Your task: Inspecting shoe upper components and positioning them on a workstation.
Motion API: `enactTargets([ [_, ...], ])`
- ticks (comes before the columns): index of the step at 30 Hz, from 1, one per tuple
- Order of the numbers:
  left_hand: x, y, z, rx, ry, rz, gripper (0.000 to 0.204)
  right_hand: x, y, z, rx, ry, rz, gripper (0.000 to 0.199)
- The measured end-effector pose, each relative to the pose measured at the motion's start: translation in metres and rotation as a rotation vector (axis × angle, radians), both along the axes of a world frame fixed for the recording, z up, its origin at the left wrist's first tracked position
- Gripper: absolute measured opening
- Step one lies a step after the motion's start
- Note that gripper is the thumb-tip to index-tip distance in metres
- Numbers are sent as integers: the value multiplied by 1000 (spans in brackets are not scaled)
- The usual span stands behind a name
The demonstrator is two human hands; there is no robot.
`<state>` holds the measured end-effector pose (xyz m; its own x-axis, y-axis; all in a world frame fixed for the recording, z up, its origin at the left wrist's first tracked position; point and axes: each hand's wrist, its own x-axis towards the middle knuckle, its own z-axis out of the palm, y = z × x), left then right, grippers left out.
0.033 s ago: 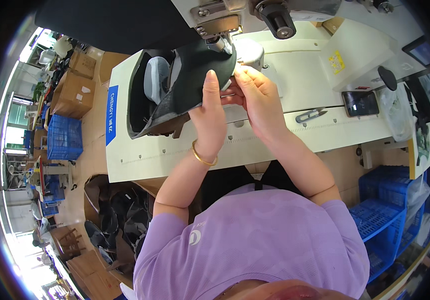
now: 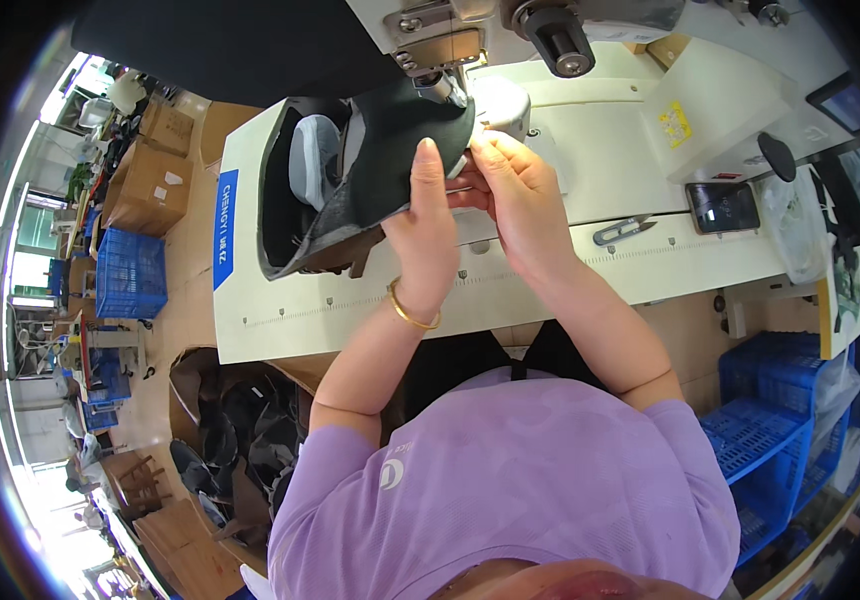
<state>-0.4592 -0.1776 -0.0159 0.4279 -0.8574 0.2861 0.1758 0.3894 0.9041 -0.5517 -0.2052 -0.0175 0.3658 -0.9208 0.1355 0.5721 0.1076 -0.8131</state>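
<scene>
A dark fabric piece (image 2: 390, 150), curved and open like a pouch, lies under the head of a sewing machine (image 2: 447, 48). Inside its open left part is a light blue-grey padded shape (image 2: 312, 160). My left hand (image 2: 426, 235), with a gold bangle at the wrist, grips the near edge; the thumb lies on top and the fingers are hidden underneath. At the right edge, just below the machine's presser area, my right hand (image 2: 525, 200) pinches the fabric between thumb and fingers. The needle point cannot be made out.
Thread snips (image 2: 622, 231) and a dark panel with a display (image 2: 721, 207) are on the white table (image 2: 350, 325) to the right. Blue crates (image 2: 765, 430) stand at lower right. A box of dark pieces (image 2: 240, 430) sits at lower left, with cartons (image 2: 145, 190) beyond.
</scene>
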Motion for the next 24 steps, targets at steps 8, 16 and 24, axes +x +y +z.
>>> enactTargets([
  [8,-13,20,-15,43,-397,66,24,0,7,2,-10,-23,3,23],
  [16,160,22,70,-104,-375,232,31,3,24,7,-17,71,172,24],
  [24,222,-69,13,309,-243,-429,23,9,32,6,36,-39,171,19],
])
